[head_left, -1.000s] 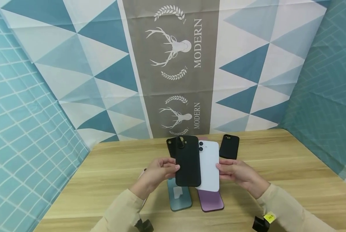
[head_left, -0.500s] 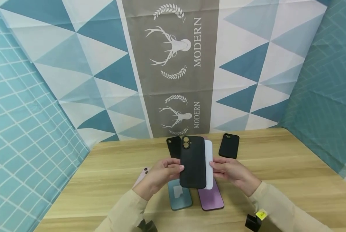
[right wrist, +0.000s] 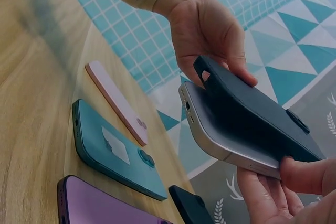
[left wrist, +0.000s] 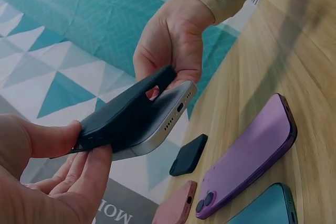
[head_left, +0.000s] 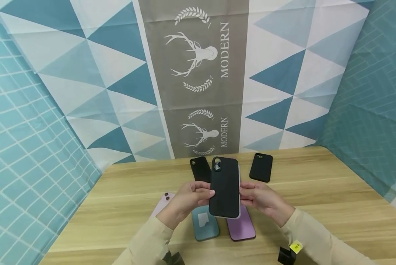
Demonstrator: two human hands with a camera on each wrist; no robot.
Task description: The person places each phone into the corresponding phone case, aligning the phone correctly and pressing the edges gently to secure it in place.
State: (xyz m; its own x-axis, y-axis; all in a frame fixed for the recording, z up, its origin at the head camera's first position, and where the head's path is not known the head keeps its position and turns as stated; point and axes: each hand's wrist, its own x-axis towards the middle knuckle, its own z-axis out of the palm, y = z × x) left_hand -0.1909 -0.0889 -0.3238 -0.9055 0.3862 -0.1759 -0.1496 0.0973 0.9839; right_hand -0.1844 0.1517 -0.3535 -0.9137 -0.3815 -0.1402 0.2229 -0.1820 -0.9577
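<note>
My left hand (head_left: 188,200) and right hand (head_left: 260,198) hold a black phone case (head_left: 225,187) and a white phone (head_left: 239,191) together above the wooden table (head_left: 317,191). The case lies over the phone's back and covers nearly all of it; only a thin right edge shows. In the left wrist view the case (left wrist: 126,111) sits partly lifted off the phone (left wrist: 157,124) at one end, with my left thumb pressing on the case. In the right wrist view my right hand (right wrist: 283,192) pinches the phone (right wrist: 220,135) and case (right wrist: 252,114) at the camera end.
Under my hands lie a teal phone (head_left: 205,222), a purple phone (head_left: 241,226) and a pink phone (head_left: 161,204). Two more black cases (head_left: 200,169) (head_left: 261,168) lie near the table's far edge. A patterned cloth backdrop (head_left: 198,73) rises behind.
The black case has slid right over the white phone, which was beside it before. Both hands have drawn closer together.
</note>
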